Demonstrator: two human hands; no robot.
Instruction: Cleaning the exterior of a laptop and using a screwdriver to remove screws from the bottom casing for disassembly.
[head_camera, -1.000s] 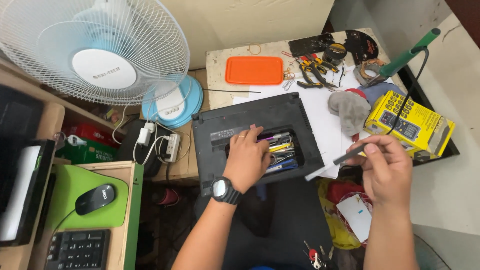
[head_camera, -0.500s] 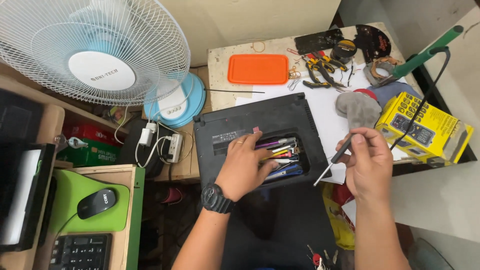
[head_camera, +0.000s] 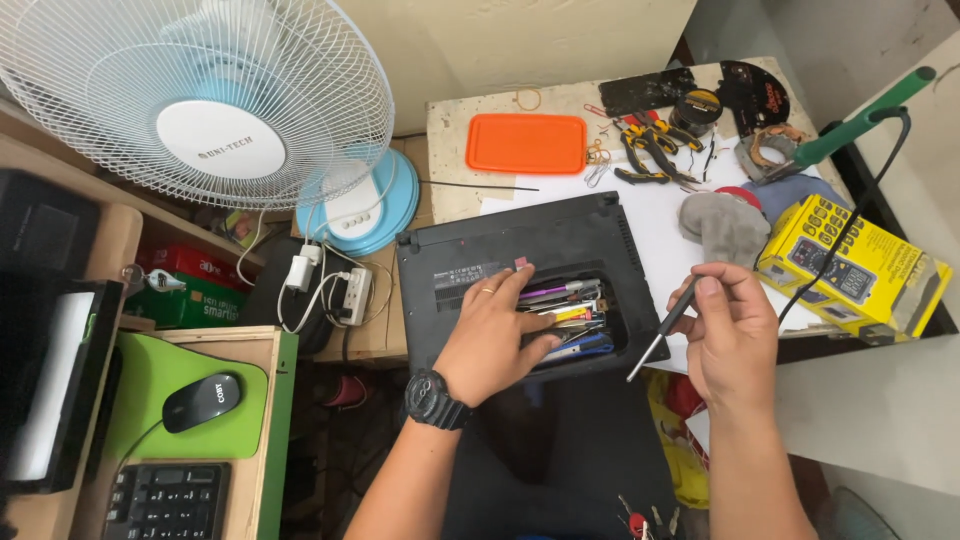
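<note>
A black laptop (head_camera: 520, 250) lies bottom side up at the front of a work table (head_camera: 450, 130). An open bay in it holds several tools and pens (head_camera: 575, 315). My left hand (head_camera: 495, 335), with a black watch on the wrist, rests flat on the laptop's underside just left of that bay, fingers touching the tools. My right hand (head_camera: 735, 335) hovers off the laptop's right edge, holding a thin dark screwdriver (head_camera: 660, 335) that points down and left toward the laptop's corner.
An orange tray (head_camera: 527, 143), pliers (head_camera: 650, 150), a grey cloth (head_camera: 727, 222), a yellow box (head_camera: 855, 265) and a green-handled soldering iron (head_camera: 865, 118) lie on the table. A white fan (head_camera: 195, 100) stands at left above a power strip (head_camera: 340, 290), mouse (head_camera: 200, 400) and keyboard (head_camera: 165, 500).
My right hand moved left toward the laptop and tipped the screwdriver from near level to pointing down-left. My left hand stayed on the laptop by the bay.
</note>
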